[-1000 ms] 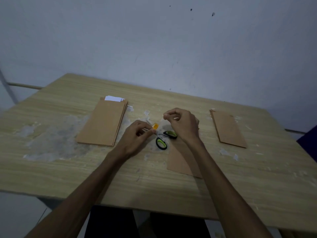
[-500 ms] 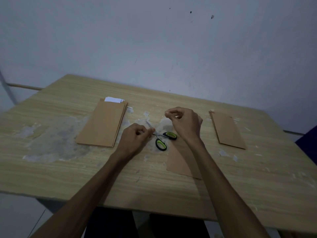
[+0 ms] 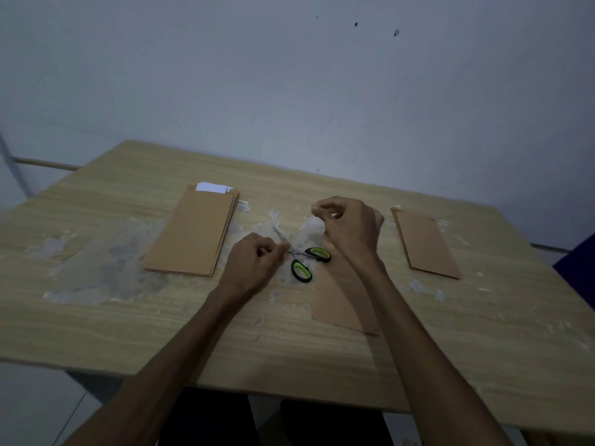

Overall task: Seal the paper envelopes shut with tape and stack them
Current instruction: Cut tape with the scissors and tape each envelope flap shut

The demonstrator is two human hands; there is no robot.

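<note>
Left hand [image 3: 254, 265] low over the table, fingers curled in, thumb and forefinger tips pressed together toward the scissors; whether anything is pinched between them cannot be told, light too dim. Right hand [image 3: 351, 228] raised just beyond it, fingers curled, thumb and forefinger tips meeting in a narrow pinch at its far left; any tape there is not discernible. Between the two hands lies a small pair of scissors with black handles lined in lime green [image 3: 309, 262], blades pointing away to the far left, partly hidden behind the left knuckles. Under the right wrist and forearm lies a single flat brown paper envelope [image 3: 338, 304], its far end covered by the hand. To the left, a stack of brown paper envelopes [image 3: 193, 233], edges roughly aligned, white paper slips [image 3: 212, 187] showing at the far end. To the right, well apart, a second, thinner pile of brown envelopes [image 3: 425, 243]. All rest on a light wood-grain table [image 3: 128, 333] blotched with pale grey patches of residue [image 3: 96, 265]. Plain grey wall [image 3: 289, 91] behind.
</note>
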